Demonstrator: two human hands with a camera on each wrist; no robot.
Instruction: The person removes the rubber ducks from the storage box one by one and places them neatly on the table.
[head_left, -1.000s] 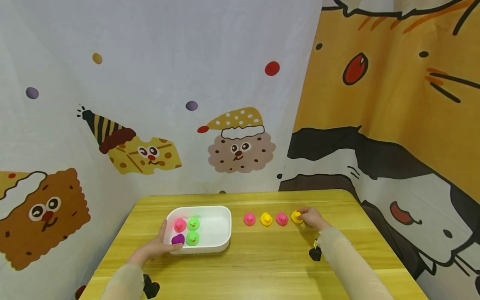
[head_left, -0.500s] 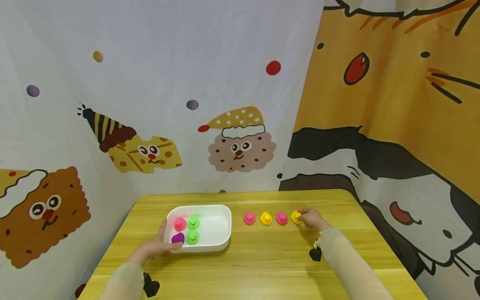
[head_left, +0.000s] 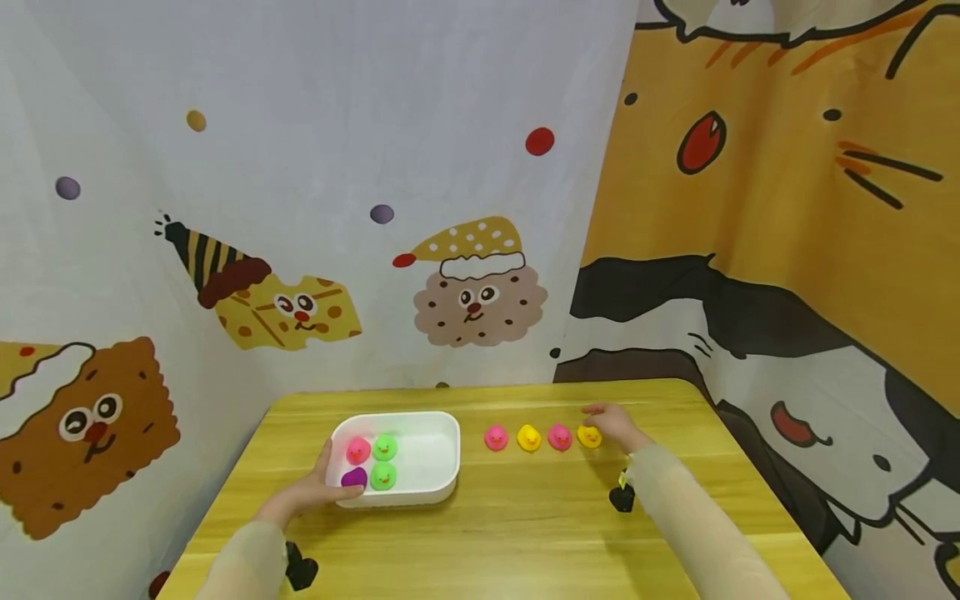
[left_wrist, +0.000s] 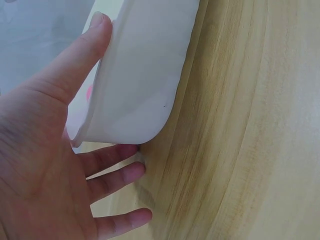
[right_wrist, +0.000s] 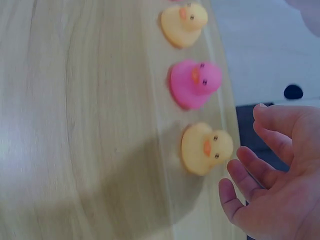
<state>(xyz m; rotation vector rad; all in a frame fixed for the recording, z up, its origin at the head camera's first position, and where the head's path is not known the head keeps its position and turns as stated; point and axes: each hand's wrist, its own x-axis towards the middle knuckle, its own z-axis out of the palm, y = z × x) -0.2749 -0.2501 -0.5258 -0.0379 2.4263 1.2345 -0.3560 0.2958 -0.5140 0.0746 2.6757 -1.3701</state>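
Rightmost rounded yellow toy duck stands on the wood-grain table beside the right hand, which is loosely extended, holding nothing. The left hand grips the rectangular white plastic tub. Risk: a stray brush of fingers could topple the duck.

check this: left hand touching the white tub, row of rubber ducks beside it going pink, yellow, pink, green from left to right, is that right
Not quite: the rightmost rubber duck in the row is yellow, not green, as the head view shows. The left hand does touch the white tub, and the rest stands.
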